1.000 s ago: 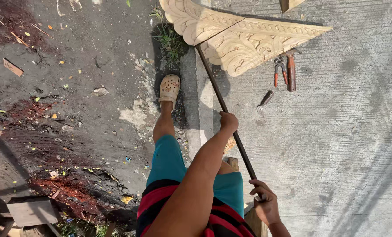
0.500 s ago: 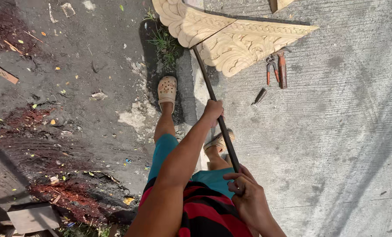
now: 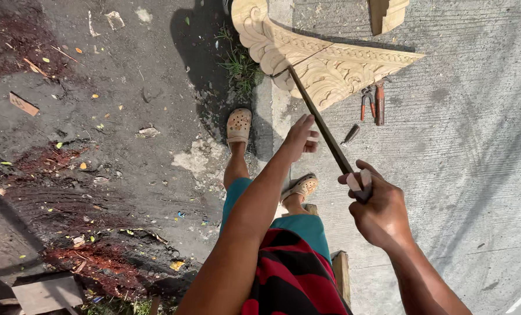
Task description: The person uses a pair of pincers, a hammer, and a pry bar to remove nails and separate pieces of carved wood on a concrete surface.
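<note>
Your right hand (image 3: 379, 209) wraps the near end of the dark rod (image 3: 319, 122), so you cannot see how that end finishes or what the pale piece under your thumb is. The rod's far tip lies against the carved wooden panel (image 3: 324, 64), and whether it touches or hooks the carving is too small to tell. The panel's top runs past the upper edge, as does a second carved piece (image 3: 389, 13) beside it. Your left hand (image 3: 300, 137) hides its own palm; its fingers sit beside the rod, contact unclear. The small dark object (image 3: 350, 135) near the red-handled pliers (image 3: 372, 103) is too small to identify. Your left foot is partly hidden behind your knee.
</note>
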